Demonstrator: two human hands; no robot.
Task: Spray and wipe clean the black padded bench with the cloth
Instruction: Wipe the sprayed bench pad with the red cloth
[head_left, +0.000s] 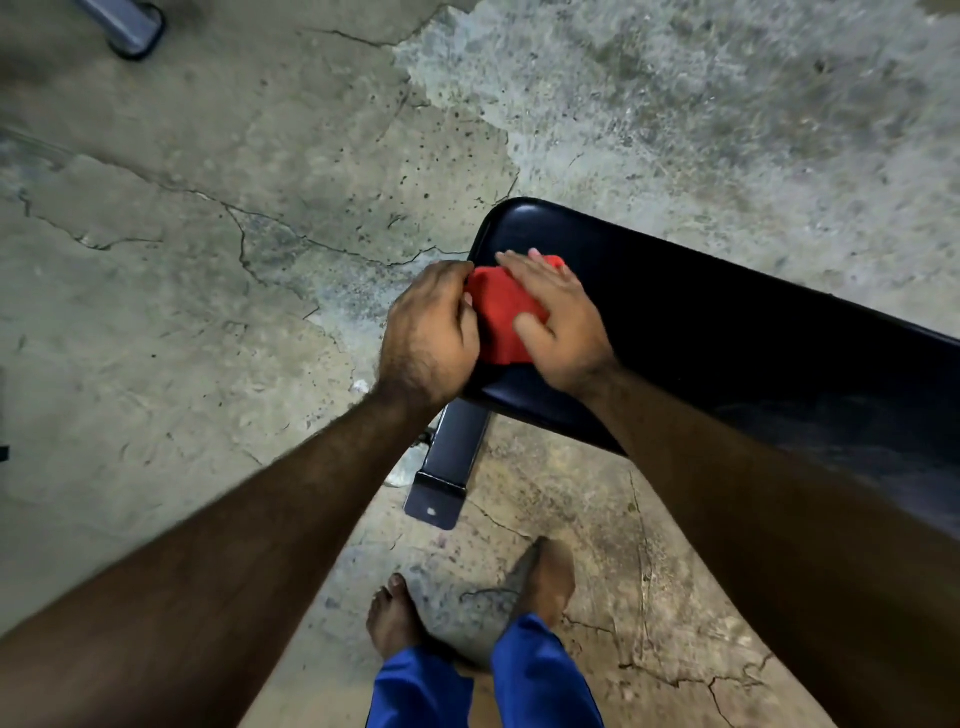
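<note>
Bare feet (467, 608) stand just before the black padded bench (727, 332). Left hand (428, 332) grips the red cloth (501, 312) at the bench's end; right hand (558, 322) presses it flat, fingers spread. Wiping appears underway; most padding beyond remains. No spray bottle visible.

The right hand (558, 322) and left hand (428, 332) hid much of the red cloth (501, 317); the black padded bench (727, 332) ran off-frame beyond the right hand

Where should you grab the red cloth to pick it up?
Pinch the bunched left edge of the soft red cloth, coming from the left where it overhangs the black padded bench. The right hand lies flat on top, covering the rest.
</note>
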